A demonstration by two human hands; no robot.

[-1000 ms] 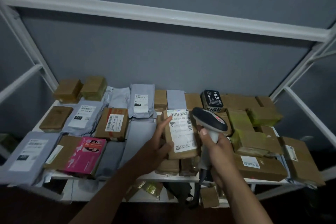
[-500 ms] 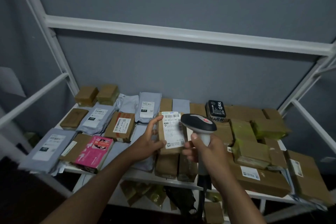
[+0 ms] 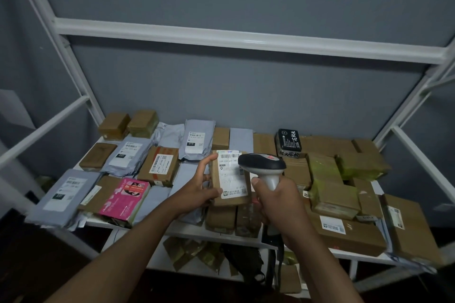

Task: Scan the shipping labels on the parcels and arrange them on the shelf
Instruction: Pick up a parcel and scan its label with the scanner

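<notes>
- Grey wall behind a white metal shelf (image 3: 187, 227) crowded with parcels: brown boxes, grey mailers, a pink box (image 3: 124, 198).
- Left hand (image 3: 199, 189) grips a small brown parcel (image 3: 230, 178) above the shelf, its shipping label (image 3: 231, 172) facing up.
- Right hand (image 3: 278, 200) is wrapped round the barcode scanner (image 3: 263, 167), whose head overlaps the label's right edge.

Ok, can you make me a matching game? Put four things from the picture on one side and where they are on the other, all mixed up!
Things:
1. scanner
2. labelled brown parcel
3. pink box
4. black box

Places:
A. at the back of the shelf, on brown boxes
B. in the right hand
C. near the shelf's front left edge
D. in the left hand

Pairs: 1-B, 2-D, 3-C, 4-A
</notes>
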